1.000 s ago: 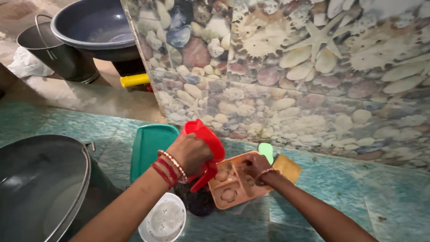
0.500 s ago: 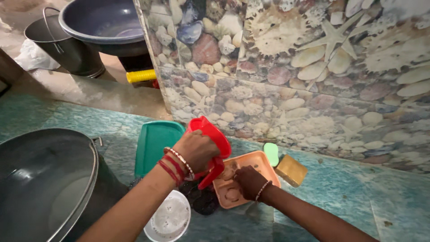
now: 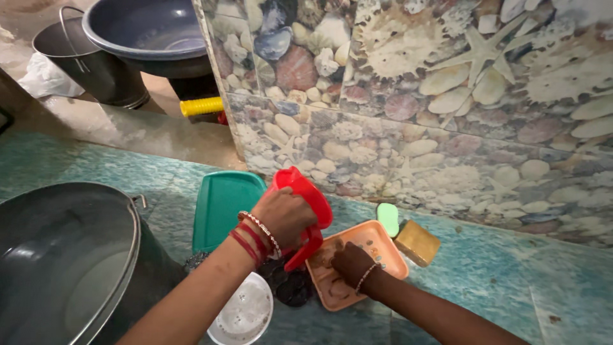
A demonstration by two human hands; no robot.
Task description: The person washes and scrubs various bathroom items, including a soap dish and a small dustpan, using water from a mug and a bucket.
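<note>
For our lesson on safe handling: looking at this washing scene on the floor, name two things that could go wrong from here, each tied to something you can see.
1. The left hand tilts the red jug over the orange tray near its edge; water may spill onto the teal floor, leaving it slippery.
2. The right hand rubs the tray's inside, so it could slide into the green soap or brown bar.
</note>
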